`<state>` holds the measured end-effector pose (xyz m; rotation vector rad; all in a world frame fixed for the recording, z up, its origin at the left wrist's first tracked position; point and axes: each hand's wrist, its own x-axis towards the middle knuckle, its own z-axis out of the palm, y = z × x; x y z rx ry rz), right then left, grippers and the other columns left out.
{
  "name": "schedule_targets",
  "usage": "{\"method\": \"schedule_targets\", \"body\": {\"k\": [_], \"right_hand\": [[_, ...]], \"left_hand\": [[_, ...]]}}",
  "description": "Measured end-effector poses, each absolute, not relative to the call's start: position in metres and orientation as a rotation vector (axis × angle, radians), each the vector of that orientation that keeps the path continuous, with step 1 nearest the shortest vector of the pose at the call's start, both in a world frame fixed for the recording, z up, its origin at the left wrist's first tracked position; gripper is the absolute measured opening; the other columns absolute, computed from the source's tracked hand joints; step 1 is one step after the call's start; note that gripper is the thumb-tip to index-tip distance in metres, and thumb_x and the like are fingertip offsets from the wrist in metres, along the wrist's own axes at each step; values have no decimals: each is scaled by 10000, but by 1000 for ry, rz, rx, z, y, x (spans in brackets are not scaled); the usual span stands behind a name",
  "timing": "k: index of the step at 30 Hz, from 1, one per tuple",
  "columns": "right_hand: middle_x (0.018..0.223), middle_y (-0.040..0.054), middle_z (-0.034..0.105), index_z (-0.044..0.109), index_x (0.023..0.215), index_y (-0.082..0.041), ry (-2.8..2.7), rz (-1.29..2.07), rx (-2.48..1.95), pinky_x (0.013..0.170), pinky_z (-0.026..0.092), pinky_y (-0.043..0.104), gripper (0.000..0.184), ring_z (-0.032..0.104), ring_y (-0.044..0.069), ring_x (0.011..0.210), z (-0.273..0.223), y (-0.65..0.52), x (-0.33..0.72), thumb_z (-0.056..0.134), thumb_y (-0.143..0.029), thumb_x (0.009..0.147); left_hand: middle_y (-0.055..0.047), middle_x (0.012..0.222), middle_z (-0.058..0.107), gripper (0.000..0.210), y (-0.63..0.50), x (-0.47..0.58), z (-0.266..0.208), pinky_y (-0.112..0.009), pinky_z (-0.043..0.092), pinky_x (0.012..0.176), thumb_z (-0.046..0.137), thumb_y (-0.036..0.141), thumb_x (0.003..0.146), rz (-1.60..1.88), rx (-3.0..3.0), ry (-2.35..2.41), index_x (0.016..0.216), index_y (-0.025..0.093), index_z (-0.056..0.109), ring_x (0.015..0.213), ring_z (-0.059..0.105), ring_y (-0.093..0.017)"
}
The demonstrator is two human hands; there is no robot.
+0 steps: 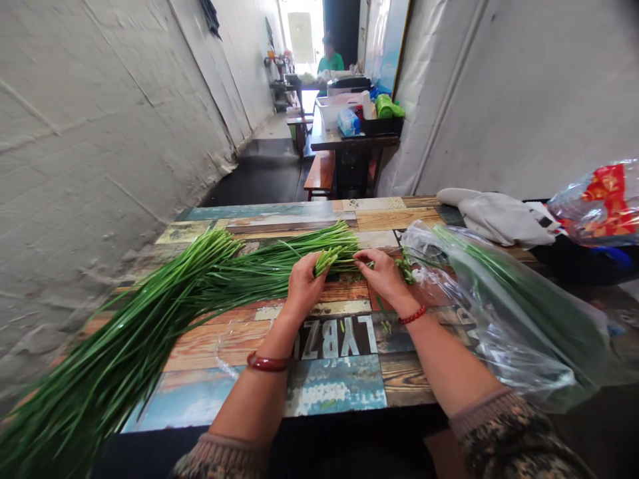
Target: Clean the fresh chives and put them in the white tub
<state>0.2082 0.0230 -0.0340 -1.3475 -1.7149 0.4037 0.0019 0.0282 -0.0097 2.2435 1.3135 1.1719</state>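
My left hand (305,283) is closed around a small bunch of garlic chives (327,259), whose pale cut ends poke out past the thumb. Just to its right, my right hand (382,274) has thumb and forefinger pinched close to the stem ends; what lies between them is too small to make out. Behind my left hand a loose layer of garlic chives (269,263) stretches across the table. A thick pile of them (150,313) hangs over the left edge. Green trimmings (405,267) lie beside my right hand.
A clear plastic bag (519,306) with more chives lies at the right of the patterned table (344,386). Beyond it are a grey cloth (499,216) and a red-printed package (606,199). Farther back stand a bench (320,171), another table (329,142) and a person in green (330,62).
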Motion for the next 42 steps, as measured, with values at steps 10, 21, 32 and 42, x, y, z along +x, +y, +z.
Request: {"method": "schedule_targets", "body": {"k": [10,21,32,42], "right_hand": [[847,28,719,700,825,-218,-1607,505,-1202,800,497,329,116,651,188,808,-20,11,202,594,-265,818],[897,39,705,671,893,-203,-1722,485,-1238,787,487,322,115,638,188,830,-13,4,196,579,-217,825],[848,57,681,644,795,-219,-1737,362,-1253,806,461,339,107,617,214,850,-18,3,178,559,-237,857],[679,9,642,645,732,-194,-1342,652,-1300,665,442,284,357,581,164,663,-19,17,217,481,-465,896]], "left_hand": [[-49,1007,701,136,29,3,-16,-305,449,857,540,291,911,1127,2284,1328,958,221,647,960,611,-185],[-31,803,690,36,25,6,-13,-289,377,684,619,214,830,963,2333,1585,865,211,628,770,590,-193],[-34,781,671,48,19,10,-7,-299,356,671,589,164,811,959,2362,1548,789,205,604,755,571,-191],[-37,798,683,31,22,10,-12,-300,360,685,611,179,816,953,2385,1551,816,209,615,782,586,-196]]}}
